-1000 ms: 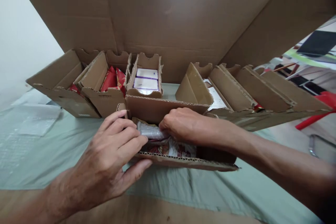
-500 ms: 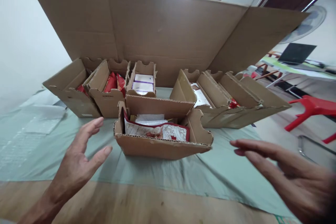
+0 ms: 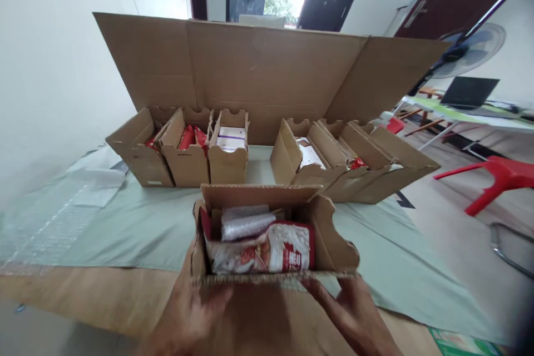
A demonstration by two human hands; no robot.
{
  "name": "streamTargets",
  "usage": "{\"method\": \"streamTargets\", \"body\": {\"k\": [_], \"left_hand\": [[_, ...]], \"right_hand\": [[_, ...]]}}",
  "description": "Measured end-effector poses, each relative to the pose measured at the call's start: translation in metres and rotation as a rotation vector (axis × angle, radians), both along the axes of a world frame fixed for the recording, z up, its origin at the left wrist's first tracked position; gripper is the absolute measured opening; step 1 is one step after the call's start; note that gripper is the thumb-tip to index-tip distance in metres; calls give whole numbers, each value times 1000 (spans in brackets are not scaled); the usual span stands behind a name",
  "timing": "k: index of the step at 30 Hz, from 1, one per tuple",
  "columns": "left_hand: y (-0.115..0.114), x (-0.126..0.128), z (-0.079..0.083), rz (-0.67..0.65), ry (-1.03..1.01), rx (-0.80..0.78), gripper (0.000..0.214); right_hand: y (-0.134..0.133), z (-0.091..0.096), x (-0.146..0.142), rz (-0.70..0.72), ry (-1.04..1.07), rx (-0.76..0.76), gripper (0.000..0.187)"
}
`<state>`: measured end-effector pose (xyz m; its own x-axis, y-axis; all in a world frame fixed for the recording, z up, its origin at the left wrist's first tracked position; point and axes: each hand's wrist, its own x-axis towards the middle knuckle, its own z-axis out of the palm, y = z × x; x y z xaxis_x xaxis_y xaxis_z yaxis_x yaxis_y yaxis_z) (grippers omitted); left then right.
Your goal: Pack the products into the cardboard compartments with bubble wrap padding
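A small open cardboard box [image 3: 334, 239] is lifted close to me, above the green cloth. Inside lie a red and white packet [image 3: 287, 250] and a bubble-wrapped roll [image 3: 246, 225]. My left hand [image 3: 187, 317] grips the box's near left corner from below. My right hand [image 3: 354, 314] holds the near right edge, fingers pressed on the cardboard. Both hands are partly hidden by the box.
Two rows of similar open boxes [image 3: 187, 150] [image 3: 354, 161] stand behind, holding red packets and white cartons. A big flattened cardboard sheet [image 3: 267, 72] stands upright behind them. Bubble wrap [image 3: 83, 194] lies on the left. A red chair [image 3: 496, 175] and a fan [image 3: 471, 50] are on the right.
Both hands left the packets, opened wide apart, then came back and took hold of the box, which now sits higher and nearer to me. The view has tilted up.
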<state>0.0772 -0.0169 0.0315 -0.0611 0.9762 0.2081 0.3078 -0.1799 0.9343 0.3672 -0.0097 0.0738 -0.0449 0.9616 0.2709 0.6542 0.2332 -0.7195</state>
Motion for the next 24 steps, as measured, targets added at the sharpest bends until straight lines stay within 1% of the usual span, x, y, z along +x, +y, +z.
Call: {"method": "streamTargets", "body": {"k": [1, 2, 3, 4, 6, 8, 10, 12, 14, 15, 17, 18, 20, 22, 24], "left_hand": [[-16, -7, -1, 55, 25, -12, 74], [-26, -17, -1, 103, 60, -33, 70], [-32, -29, 1, 134, 103, -56, 65], [-33, -41, 6, 150, 148, -75, 60], [-25, -59, 19, 172, 210, -87, 57], [-15, -62, 31, 201, 231, -69, 61], [-14, -47, 37, 179, 218, -6, 70], [-23, -22, 35, 106, 193, 98, 80], [-40, 2, 28, 36, 165, 171, 90], [-49, 10, 23, 16, 155, 176, 95], [-64, 20, 12, -22, 136, 145, 101], [-68, 22, 7, -42, 126, 129, 101], [-69, 22, -2, -69, 106, 117, 97], [-62, 24, -7, -78, 80, 116, 92], [-49, 30, -10, -83, 63, 117, 90]], "right_hand": [[-6, 4, -4, 31, 13, -12, 40], [-7, 7, -12, 73, 35, -12, 41], [-3, 12, -22, 123, 64, -2, 42], [6, 16, -34, 175, 97, 19, 45], [27, 23, -53, 256, 160, 66, 51], [40, 27, -58, 259, 179, 91, 52], [36, 25, -43, 202, 126, 69, 48], [16, 19, -15, 135, 42, 11, 48], [-6, 11, 15, 93, -6, -50, 52], [-15, 8, 27, 84, -18, -83, 53], [-18, 3, 40, 98, 2, -137, 54], [-12, 3, 42, 115, 38, -143, 56], [12, 5, 39, 160, 142, -101, 59], [45, 12, 32, 199, 241, -15, 61], [78, 19, 23, 232, 297, 58, 63]]}}
